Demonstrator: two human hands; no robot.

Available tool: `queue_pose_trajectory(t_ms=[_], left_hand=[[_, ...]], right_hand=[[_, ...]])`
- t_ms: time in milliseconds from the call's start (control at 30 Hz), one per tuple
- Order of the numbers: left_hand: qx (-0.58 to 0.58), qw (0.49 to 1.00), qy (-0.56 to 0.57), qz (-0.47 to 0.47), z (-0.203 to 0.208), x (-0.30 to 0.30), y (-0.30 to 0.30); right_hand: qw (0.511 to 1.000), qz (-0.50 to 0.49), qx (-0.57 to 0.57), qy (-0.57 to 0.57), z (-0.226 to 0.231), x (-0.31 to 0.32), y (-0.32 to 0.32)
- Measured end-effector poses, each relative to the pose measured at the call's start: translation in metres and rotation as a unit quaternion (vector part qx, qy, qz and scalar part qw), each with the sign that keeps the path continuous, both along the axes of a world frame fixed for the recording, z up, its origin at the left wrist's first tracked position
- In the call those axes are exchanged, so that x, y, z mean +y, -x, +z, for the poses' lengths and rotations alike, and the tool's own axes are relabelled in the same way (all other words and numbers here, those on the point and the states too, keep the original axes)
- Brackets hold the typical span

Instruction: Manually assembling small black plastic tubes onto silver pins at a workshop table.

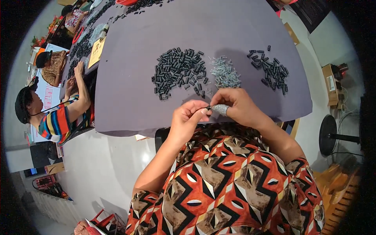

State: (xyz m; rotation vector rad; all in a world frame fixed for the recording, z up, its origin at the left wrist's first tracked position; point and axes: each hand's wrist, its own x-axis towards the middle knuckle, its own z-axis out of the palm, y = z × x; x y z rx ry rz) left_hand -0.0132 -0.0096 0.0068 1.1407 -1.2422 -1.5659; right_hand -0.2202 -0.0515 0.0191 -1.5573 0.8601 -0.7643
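Observation:
My left hand [188, 119] pinches a small black cylinder [208, 111] between thumb and fingertips, just above the near table edge. Close against it, my right hand [237, 105] has its fingers bent together at the cylinder's end; whatever they hold is too small to make out. A speckled grey wrapping [220, 109] shows where my right thumb is. Beyond my hands lies a heap of small silver springs [225, 73]. To its left spreads a large pile of black cylinders [178, 70], and a smaller group of black cylinders [275, 73] lies to the right.
The grey-covered table [133, 90] stretches away from me. At its left side a person in a striped shirt [58, 121] works beside more black pieces [80, 51] and a yellow card [96, 52]. A red basin [126, 2] sits at the far end. A black fan [328, 135] stands at right.

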Motion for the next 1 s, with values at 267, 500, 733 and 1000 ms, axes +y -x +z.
queue_pose_trajectory(t_ms=[267,500,733,1000], left_hand=[[-0.004,1.0,-0.027,0.002,0.001,0.004,0.001],[0.083,0.991,-0.1,0.044,0.001,0.001,0.0],[0.047,0.995,-0.081,0.016,0.002,0.004,0.002],[-0.002,0.997,-0.069,-0.034,-0.001,0.014,0.001]], right_hand=[[0.999,0.027,0.011,-0.023,0.002,0.0,0.0],[1.0,0.008,0.009,0.015,0.011,0.001,-0.006],[0.997,0.003,0.053,0.056,0.009,-0.001,-0.004],[0.993,0.071,0.088,-0.019,0.008,0.001,0.002]])
